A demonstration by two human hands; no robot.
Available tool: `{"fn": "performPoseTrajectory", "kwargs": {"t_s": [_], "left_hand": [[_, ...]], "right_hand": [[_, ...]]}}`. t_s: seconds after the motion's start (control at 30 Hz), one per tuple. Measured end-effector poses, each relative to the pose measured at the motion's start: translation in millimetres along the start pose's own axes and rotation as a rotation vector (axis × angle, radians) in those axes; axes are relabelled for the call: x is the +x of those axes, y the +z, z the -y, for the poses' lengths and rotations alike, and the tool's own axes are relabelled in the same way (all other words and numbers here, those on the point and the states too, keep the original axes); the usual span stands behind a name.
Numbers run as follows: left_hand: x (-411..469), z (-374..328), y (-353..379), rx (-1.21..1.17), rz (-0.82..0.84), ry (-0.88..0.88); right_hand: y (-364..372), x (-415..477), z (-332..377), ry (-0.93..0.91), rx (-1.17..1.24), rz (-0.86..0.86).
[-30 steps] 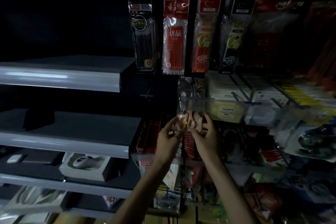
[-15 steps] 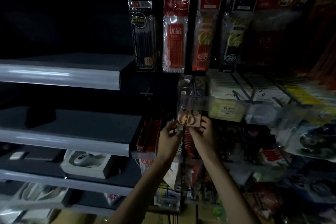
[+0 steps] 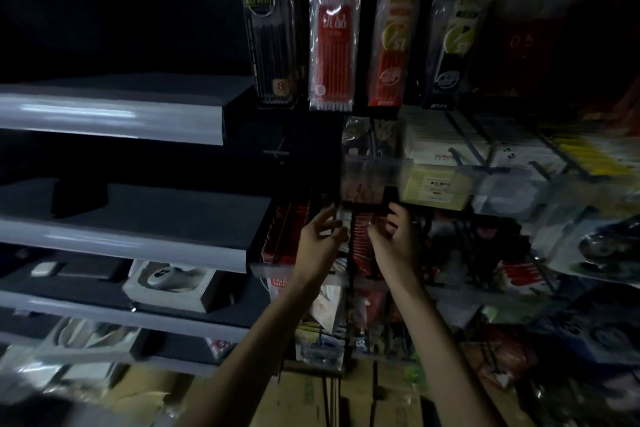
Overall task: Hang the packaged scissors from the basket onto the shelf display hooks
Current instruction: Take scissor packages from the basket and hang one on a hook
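Note:
The packaged scissors (image 3: 363, 191) show as a blurred reddish pack hanging just behind the clear price strip (image 3: 377, 168) of the hook row. My left hand (image 3: 320, 236) is a little below and left of it, fingers spread and relaxed, holding nothing. My right hand (image 3: 394, 236) is below and right of the pack, fingers loosely curled, with nothing visibly in them. Neither hand touches the pack. The basket is out of view.
Long pen refill packs (image 3: 334, 38) hang above. White boxed goods (image 3: 446, 149) sit on hooks to the right. Red packs (image 3: 363, 239) hang between my hands. Grey shelves (image 3: 114, 118) jut out on the left, one with a white boxed mouse (image 3: 166, 282). Cardboard boxes lie on the floor.
Both hands held the scissors pack up at the hook; now they have let go and dropped slightly down and apart, and the pack stays behind the price strip.

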State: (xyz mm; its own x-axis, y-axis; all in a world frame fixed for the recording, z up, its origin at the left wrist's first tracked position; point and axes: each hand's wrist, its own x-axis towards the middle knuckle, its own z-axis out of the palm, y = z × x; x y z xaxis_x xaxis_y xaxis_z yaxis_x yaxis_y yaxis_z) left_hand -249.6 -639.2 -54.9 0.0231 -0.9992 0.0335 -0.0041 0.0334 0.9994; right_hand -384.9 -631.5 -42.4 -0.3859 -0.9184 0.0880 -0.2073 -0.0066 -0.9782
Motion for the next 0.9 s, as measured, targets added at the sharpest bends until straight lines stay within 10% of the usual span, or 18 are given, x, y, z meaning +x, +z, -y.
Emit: {"fn": "performPoseTrajectory", "kwargs": {"t_s": [0.4,0.9], "left_hand": [[-110,7,-82,0.604,-0.137,0.276],[-342,90,-275,0.933,-0.656,-0.307]], "right_hand": [[6,-87,4,-0.298,-0.128,0.252],[191,-223,-14,-0.450,-0.284,1.052]]}}
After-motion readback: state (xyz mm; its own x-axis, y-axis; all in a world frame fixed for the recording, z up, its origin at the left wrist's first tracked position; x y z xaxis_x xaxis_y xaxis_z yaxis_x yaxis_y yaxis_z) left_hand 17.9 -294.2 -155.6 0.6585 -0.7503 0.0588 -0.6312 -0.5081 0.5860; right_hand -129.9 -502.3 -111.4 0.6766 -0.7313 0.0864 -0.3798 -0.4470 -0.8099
